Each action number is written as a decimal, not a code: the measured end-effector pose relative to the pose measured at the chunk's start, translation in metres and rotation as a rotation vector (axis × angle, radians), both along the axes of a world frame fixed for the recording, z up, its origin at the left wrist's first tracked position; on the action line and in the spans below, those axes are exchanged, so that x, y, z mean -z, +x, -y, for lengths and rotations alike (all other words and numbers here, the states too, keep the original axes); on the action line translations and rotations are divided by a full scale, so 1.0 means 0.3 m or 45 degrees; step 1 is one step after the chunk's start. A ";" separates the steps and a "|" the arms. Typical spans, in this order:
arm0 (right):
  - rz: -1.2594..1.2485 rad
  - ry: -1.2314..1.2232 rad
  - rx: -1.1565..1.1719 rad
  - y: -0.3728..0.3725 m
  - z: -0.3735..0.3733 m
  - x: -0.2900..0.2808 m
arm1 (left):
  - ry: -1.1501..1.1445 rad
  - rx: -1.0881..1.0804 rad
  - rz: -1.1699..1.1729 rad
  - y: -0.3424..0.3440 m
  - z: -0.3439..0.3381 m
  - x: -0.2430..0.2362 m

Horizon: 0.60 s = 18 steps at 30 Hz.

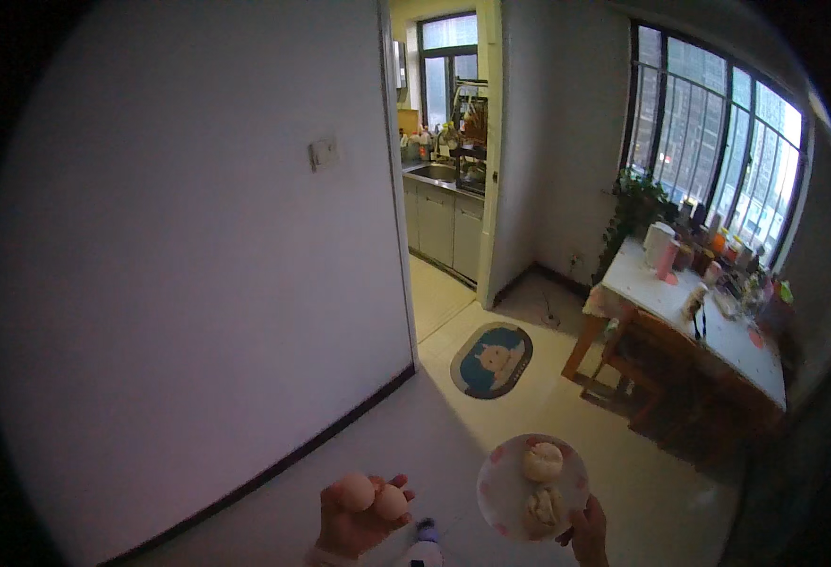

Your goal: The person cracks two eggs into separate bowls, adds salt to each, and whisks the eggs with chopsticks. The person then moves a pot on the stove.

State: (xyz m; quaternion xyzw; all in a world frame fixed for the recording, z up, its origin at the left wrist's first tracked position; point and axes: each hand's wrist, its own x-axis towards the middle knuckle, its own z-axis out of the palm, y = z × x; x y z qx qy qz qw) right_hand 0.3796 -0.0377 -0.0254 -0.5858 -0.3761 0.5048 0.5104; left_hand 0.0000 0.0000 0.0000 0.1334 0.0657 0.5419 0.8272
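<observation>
Left hand (347, 531) at lower edge, palm up, fingers cupped; holding two eggs (353, 492) side by side on palm. Right hand (590, 535) apart, gripping plate (496, 496) by lower right rim; two pale buns (542, 462) on plate, up-left of fingers.

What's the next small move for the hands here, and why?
Probably curl the left hand a little closer around the two eggs: they sit side by side in it, and the right hand is busy holding the plate of buns.

An oval mat (493, 361) lies on the pale floor (552, 406); a pink container (667, 259) stands on the table (644, 288).
</observation>
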 end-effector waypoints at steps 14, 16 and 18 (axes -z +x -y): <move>-0.067 -0.006 0.113 0.219 -1.436 0.116 | -0.363 0.226 -0.342 0.135 -1.558 0.138; -0.100 0.040 0.095 0.272 -1.604 0.161 | -0.647 0.152 0.020 0.227 -1.756 0.067; -0.126 0.168 0.029 0.347 -1.806 0.241 | -0.450 0.104 0.069 0.282 -1.952 0.020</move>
